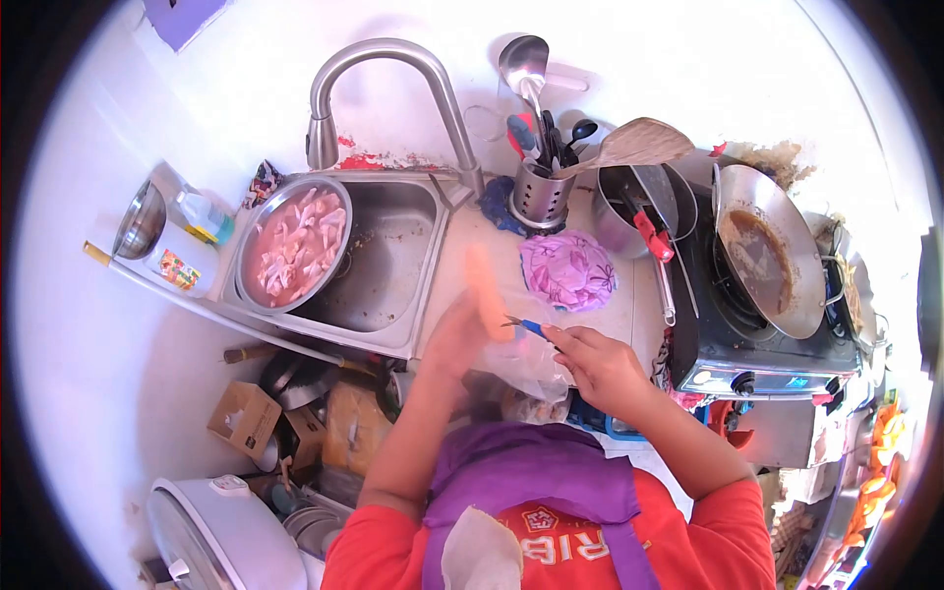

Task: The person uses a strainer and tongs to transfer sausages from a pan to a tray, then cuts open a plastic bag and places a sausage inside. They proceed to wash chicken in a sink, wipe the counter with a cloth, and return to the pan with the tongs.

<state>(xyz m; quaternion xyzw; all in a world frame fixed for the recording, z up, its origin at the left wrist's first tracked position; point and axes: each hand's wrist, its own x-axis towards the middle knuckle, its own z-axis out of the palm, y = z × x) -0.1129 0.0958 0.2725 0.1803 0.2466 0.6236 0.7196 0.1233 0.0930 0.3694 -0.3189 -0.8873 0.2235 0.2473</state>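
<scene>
My left hand [455, 332], blurred by motion, is closed around a long orange carrot [487, 291] that points up and away over the counter. In my right hand [601, 367] is a peeler with a blue handle [532, 327]. Its metal end touches or lies very close to the carrot's lower part. Under both hands lies a clear plastic bag [528, 366] at the counter's front edge; its contents are hard to make out. A crumpled purple-and-white patterned cloth [568, 270] sits just beyond my right hand.
To the left, a metal bowl of raw chicken pieces [296, 243] rests over the steel sink [388, 258] below a tall faucet [383, 47]. A utensil holder [542, 196] and a pot [615, 209] stand behind. At right, a wok with brown liquid [768, 252] sits on the stove [723, 356].
</scene>
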